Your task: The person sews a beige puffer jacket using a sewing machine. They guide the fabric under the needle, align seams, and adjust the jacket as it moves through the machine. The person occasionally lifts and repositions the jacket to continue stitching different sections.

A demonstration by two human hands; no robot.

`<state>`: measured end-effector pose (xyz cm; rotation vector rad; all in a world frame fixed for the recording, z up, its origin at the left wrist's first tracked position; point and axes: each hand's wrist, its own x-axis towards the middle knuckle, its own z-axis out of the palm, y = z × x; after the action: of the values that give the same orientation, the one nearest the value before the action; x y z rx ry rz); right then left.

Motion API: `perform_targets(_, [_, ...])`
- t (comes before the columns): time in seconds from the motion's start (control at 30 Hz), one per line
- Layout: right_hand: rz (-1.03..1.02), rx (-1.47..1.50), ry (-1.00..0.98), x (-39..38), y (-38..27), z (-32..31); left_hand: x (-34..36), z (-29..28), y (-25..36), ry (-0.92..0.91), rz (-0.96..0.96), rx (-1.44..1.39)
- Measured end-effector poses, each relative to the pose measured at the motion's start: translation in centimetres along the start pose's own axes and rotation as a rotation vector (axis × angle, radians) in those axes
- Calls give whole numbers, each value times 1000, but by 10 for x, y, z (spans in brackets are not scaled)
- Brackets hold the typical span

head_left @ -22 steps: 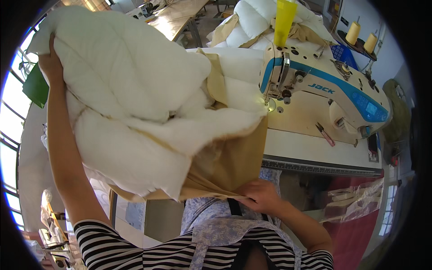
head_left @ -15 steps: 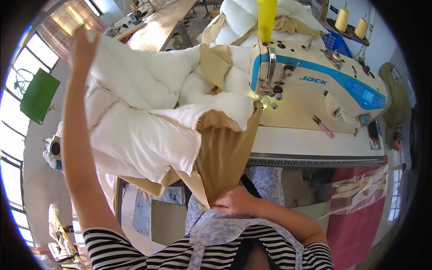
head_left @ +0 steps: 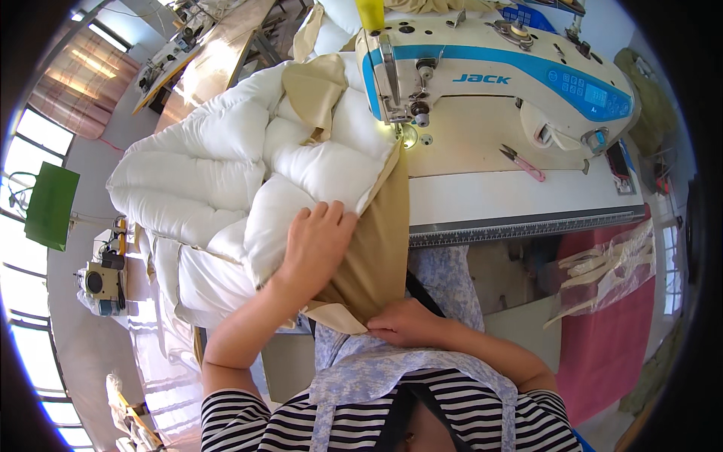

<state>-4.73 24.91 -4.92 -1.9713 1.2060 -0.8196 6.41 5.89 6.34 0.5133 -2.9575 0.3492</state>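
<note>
A white quilted padded piece [head_left: 203,181] with tan fabric [head_left: 369,248] along its near right side lies puffed over the left of the sewing table. My left hand [head_left: 320,245] rests on the padding beside the tan fabric, fingers stretched out. Close to my body, my right hand [head_left: 410,324] is closed on the lower edge of the tan fabric. The upper end of that fabric runs up to the needle area of a white and blue sewing machine [head_left: 497,71], where a small lamp glows. A tan flap [head_left: 316,87] lies folded over the padding.
Pink-handled thread snips [head_left: 523,162] lie on the machine bed. A ruler strip [head_left: 527,226] follows the table's front edge. At the right, a clear plastic bag [head_left: 602,264] hangs by pink cloth [head_left: 602,346]. A green bag [head_left: 51,205] hangs at the left.
My left hand has come down from high at the far left, where the padding was lifted, onto the padding near the tan fabric. My right hand stays at the fabric edge. The view has shifted.
</note>
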Motion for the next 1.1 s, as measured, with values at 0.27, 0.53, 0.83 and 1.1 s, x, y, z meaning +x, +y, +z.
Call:
perform_targets(0.27, [1, 62, 734, 95, -1, -114, -9, 49, 41, 32, -43, 4])
perform_targets(0.53, [25, 333, -27, 185, 44, -124, 15, 54, 49, 27, -116, -115])
perform_targets(0.83, [-51, -666, 410, -3, 37, -87, 23, 13, 19, 237, -199, -350])
perform_targets(1.1, [-277, -566, 110, 13, 59, -29, 53, 22, 12, 264, 175, -313])
